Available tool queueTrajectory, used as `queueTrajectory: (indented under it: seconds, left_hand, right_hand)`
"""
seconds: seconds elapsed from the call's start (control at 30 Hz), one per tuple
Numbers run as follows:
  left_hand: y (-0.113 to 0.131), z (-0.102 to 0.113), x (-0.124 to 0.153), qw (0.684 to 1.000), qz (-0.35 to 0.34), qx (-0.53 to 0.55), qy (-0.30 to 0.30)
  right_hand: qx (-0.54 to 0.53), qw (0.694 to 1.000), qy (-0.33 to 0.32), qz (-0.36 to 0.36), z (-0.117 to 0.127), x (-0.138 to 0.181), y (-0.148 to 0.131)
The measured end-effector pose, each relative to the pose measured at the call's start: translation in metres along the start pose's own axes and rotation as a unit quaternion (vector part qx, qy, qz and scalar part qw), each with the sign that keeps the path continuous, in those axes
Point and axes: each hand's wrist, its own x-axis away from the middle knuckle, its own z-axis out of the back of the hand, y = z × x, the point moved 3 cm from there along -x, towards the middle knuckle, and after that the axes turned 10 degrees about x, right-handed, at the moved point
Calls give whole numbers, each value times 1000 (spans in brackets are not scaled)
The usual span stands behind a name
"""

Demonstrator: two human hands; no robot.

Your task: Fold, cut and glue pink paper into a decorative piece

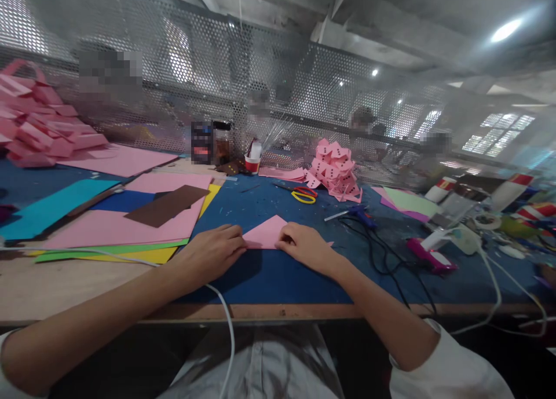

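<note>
On the blue work mat lies a pink sheet of paper (266,232), folded so that its upper part forms a triangle. My left hand (219,249) has its fingers closed at the paper's left corner. Along the folded lower edge, my right hand (304,242) pinches the paper with curled fingers and covers much of its right side. A small pink tip shows past the right wrist. Beyond the paper are scissors with red and yellow handles (304,195), and to the right a blue glue gun (361,215).
Coloured paper sheets (108,228) lie at the left, below a heap of folded pink paper (39,121). Dotted pink paper pieces (333,170) are piled at the back. A magenta glue gun (431,256) with cables is at the right. A white cable (228,318) crosses the table edge.
</note>
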Motion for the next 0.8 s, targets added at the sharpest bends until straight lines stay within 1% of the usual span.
queueTrajectory:
  seconds: [0.13,0.27,0.37,0.63,0.8]
  left_hand:
    - [-3,-1,-4,999,17,47,10]
    - [-3,-3,-12,992,31,117,26]
    - [0,-6,-19,988,24,147,29]
    - [2,-10,-19,993,-15,112,32]
    - [1,-11,-18,994,-18,102,27]
  right_hand:
    - [-27,999,-5,-26,-2,-1,3]
    - [-22,1000,-4,-17,-2,-1,2]
    - [-12,1000,1,-13,-3,0,2]
    - [7,1000,28,-7,-7,0,2]
    - [7,1000,29,-7,-8,0,1]
